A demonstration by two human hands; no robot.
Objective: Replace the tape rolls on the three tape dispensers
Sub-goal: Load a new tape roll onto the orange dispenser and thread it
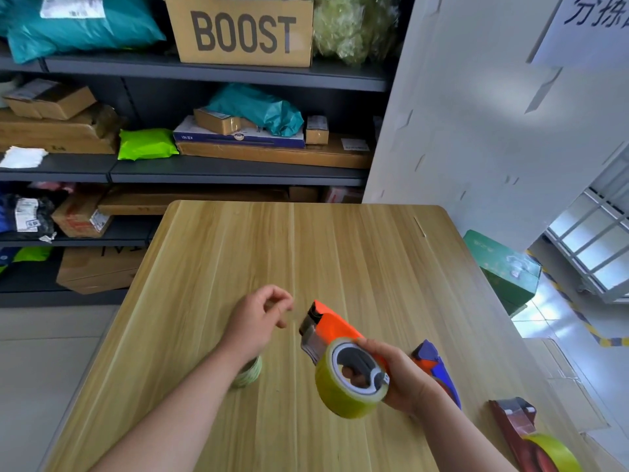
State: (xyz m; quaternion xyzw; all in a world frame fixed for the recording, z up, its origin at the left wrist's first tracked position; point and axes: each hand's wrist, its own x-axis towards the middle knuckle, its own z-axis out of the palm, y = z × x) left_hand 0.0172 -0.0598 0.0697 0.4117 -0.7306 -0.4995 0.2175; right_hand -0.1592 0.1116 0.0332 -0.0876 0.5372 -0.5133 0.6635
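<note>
Shelves of parcels back the wooden counter point(340, 253). At lower centre the right hand point(405, 379) grips an orange dispenser point(335, 327) with a yellow roll point(347, 390) seated, its long axis pointing up-left. The left hand point(258, 318), just left of the cutter end, has fingers loosely curled, seemingly pinching the tape end, though I cannot tell.

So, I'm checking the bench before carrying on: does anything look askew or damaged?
Nothing looks damaged. The red dispenser with its yellow roll lies at the table's near right corner, running out of view, so I cannot tell if it overhangs.
</note>
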